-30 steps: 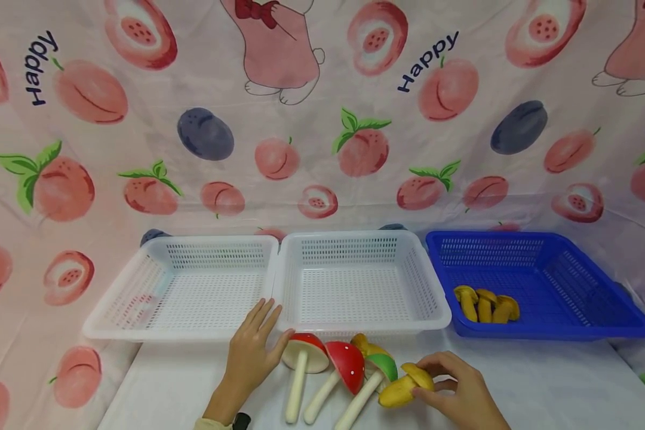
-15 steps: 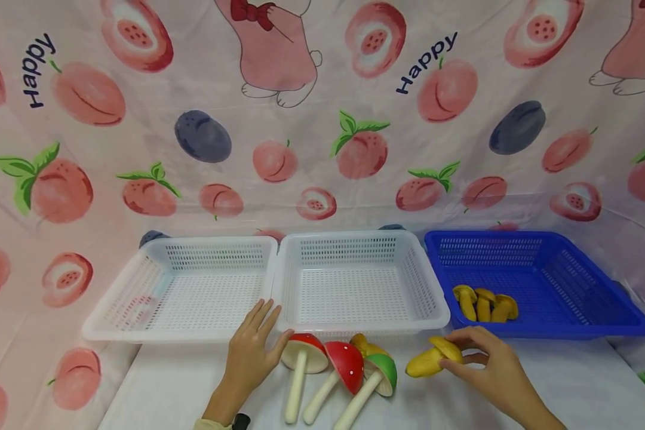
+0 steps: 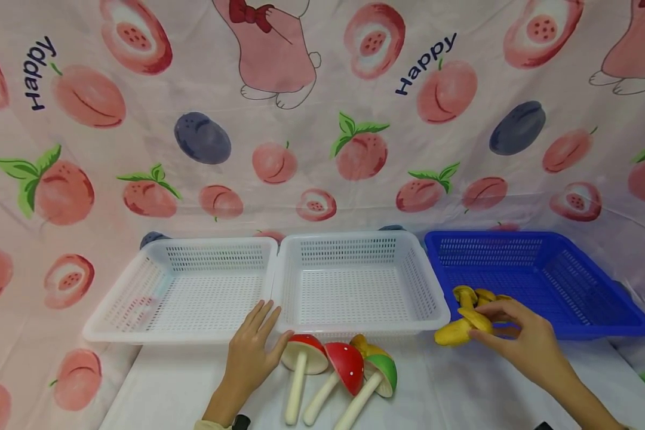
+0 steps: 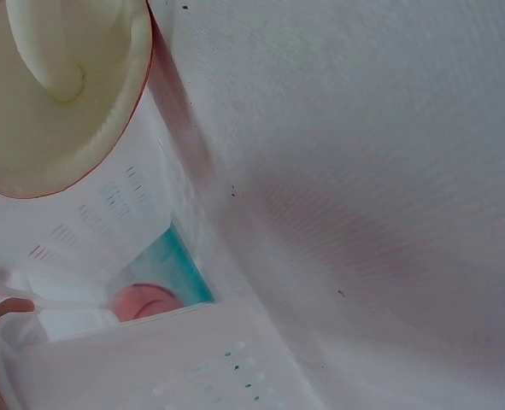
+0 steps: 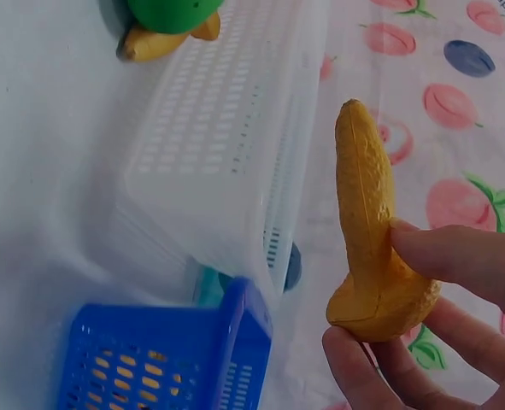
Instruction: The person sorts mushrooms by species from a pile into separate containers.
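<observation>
In the head view my right hand [image 3: 524, 334] pinches a yellow mushroom [image 3: 457, 332] by its cap, just over the front left edge of the blue basket [image 3: 580, 330]. The right wrist view shows the thumb on one side of that mushroom [image 5: 367, 213] and fingers on the other. Inside the blue basket lie several yellow-brown mushrooms [image 3: 466, 295], partly covered by the hand. My left hand [image 3: 252, 346] has its fingers spread straight, near the front rims of the two white baskets. Beside its thumb lies a red-capped mushroom [image 3: 303, 358].
On the white table lie another red-capped mushroom [image 3: 346, 365], a green-capped one [image 3: 381, 373] and a yellow one [image 3: 369, 347] behind them. A left white basket [image 3: 209, 298] and a middle white basket [image 3: 349, 292] stand against the fruit-print cloth [image 3: 322, 149].
My right hand has carried the yellow mushroom from beside the green-capped one rightward and away from me, to the blue basket's edge. My left hand has stayed in place.
</observation>
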`<state>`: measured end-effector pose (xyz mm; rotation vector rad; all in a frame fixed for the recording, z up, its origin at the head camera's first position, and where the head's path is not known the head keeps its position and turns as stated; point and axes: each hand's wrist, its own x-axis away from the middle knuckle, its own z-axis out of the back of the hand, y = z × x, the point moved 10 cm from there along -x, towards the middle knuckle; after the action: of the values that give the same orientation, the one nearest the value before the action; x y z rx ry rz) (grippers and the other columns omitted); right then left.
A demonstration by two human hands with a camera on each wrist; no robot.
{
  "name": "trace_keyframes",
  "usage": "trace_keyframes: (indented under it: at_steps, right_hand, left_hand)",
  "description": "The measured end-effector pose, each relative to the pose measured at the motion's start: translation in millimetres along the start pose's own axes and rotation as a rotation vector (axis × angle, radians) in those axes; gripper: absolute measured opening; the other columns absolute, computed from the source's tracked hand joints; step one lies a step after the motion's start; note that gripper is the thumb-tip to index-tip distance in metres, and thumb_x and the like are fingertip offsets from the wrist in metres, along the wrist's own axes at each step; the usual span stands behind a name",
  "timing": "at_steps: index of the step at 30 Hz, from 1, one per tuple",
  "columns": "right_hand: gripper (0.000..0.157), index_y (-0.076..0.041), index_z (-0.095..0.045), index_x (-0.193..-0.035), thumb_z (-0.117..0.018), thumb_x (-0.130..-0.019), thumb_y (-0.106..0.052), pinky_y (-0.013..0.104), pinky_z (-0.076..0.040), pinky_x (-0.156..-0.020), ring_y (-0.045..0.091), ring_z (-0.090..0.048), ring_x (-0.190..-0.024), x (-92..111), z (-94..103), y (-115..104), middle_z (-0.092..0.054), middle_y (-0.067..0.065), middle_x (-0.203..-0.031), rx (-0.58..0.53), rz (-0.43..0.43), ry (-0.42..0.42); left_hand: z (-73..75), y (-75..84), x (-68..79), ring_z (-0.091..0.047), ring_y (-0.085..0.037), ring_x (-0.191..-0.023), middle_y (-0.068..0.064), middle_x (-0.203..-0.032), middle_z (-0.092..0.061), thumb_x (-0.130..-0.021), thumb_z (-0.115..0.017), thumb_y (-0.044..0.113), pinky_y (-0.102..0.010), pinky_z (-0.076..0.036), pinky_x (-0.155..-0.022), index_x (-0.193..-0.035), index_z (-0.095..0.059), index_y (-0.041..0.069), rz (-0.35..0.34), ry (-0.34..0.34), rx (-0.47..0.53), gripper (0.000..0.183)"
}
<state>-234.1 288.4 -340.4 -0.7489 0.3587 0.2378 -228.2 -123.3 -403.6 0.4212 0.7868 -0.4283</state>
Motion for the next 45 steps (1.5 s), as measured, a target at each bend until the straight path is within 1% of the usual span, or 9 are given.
trace_keyframes:
  at_steps: [10,21,28,30,35,36,39,42,45]
  right_hand:
    - [0.032,-0.007,-0.067,-0.099,-0.083,-0.072,-0.014,0.009,-0.049,-0.064,-0.013,-0.054,-0.081,-13.1,19.0,17.3,-0.065,0.008,-0.097,0.03,-0.013,0.019]
    - [0.034,-0.008,-0.065,-0.105,-0.08,-0.077,-0.02,0.013,-0.051,-0.062,-0.014,-0.055,-0.08,-19.7,32.0,39.6,-0.061,-0.018,-0.094,0.006,-0.072,-0.023]
    - [0.04,-0.008,-0.064,-0.11,-0.078,-0.078,-0.027,0.016,-0.05,-0.059,-0.017,-0.052,-0.08,-25.6,43.8,62.5,-0.059,-0.023,-0.095,0.044,-0.138,-0.059]
    - [0.043,-0.007,-0.064,-0.111,-0.078,-0.078,-0.03,0.016,-0.05,-0.058,-0.019,-0.049,-0.079,-28.1,46.3,71.4,-0.062,-0.017,-0.097,0.074,-0.161,-0.06]
    - [0.048,-0.004,-0.063,-0.113,-0.077,-0.079,-0.034,0.016,-0.049,-0.056,-0.022,-0.043,-0.078,-34.0,49.1,97.0,-0.065,0.017,-0.106,0.145,-0.203,-0.068]
    - [0.049,-0.002,-0.063,-0.114,-0.077,-0.079,-0.034,0.019,-0.05,-0.056,-0.016,-0.048,-0.08,-34.7,48.8,102.6,-0.063,0.023,-0.109,0.152,-0.211,-0.075]
    - [0.051,0.001,-0.062,-0.114,-0.076,-0.08,-0.034,0.03,-0.054,-0.059,0.013,-0.061,-0.088,-35.8,49.5,120.4,-0.061,0.027,-0.11,0.158,-0.238,-0.091]
    - [0.054,0.004,-0.06,-0.115,-0.075,-0.081,-0.036,0.042,-0.054,-0.061,0.046,-0.056,-0.096,-36.5,49.5,136.4,-0.058,0.03,-0.111,0.166,-0.265,-0.109]
    - [0.057,0.006,-0.06,-0.114,-0.076,-0.08,-0.036,0.045,-0.054,-0.062,0.049,-0.056,-0.096,-37.9,49.0,151.1,-0.058,0.032,-0.11,0.168,-0.288,-0.124]
  left_hand:
    - [-1.1,-1.9,1.8,-0.051,-0.037,-0.12,-0.019,-0.124,-0.06,-0.082,-0.07,0.036,-0.053,-0.048,-0.088,-0.117,-0.065,0.0,0.009,-0.006,0.007,0.051]
    - [-2.6,-3.0,4.0,-0.05,-0.037,-0.121,-0.018,-0.125,-0.059,-0.085,-0.066,0.04,-0.053,-0.048,-0.089,-0.117,-0.065,0.0,0.008,-0.006,0.006,0.051]
    - [-2.9,-3.2,4.2,-0.05,-0.036,-0.122,-0.018,-0.126,-0.059,-0.087,-0.063,0.042,-0.053,-0.048,-0.089,-0.118,-0.065,0.0,0.01,-0.015,0.008,0.052]
    - [-3.3,-3.5,3.9,-0.05,-0.036,-0.122,-0.018,-0.126,-0.058,-0.087,-0.064,0.042,-0.053,-0.047,-0.09,-0.119,-0.064,0.0,0.017,-0.023,0.012,0.052]
    - [-2.6,-3.3,3.5,-0.051,-0.036,-0.121,-0.018,-0.125,-0.059,-0.086,-0.065,0.04,-0.053,-0.048,-0.088,-0.118,-0.065,0.0,0.011,-0.014,0.009,0.051]
    - [-2.5,-3.3,3.5,-0.051,-0.036,-0.121,-0.018,-0.125,-0.059,-0.086,-0.065,0.039,-0.053,-0.048,-0.088,-0.118,-0.065,0.0,0.01,-0.013,0.008,0.051]
    - [-3.0,-3.8,3.7,-0.051,-0.037,-0.121,-0.018,-0.125,-0.059,-0.086,-0.066,0.04,-0.053,-0.048,-0.088,-0.118,-0.065,0.0,0.008,-0.012,0.007,0.051]
    - [-3.6,-4.1,3.3,-0.05,-0.037,-0.121,-0.018,-0.125,-0.059,-0.086,-0.066,0.04,-0.052,-0.048,-0.089,-0.118,-0.064,0.0,0.01,-0.016,0.011,0.051]
    - [-3.6,-4.0,3.2,-0.051,-0.037,-0.121,-0.018,-0.125,-0.059,-0.087,-0.064,0.041,-0.052,-0.047,-0.09,-0.118,-0.064,0.0,0.01,-0.018,0.01,0.052]
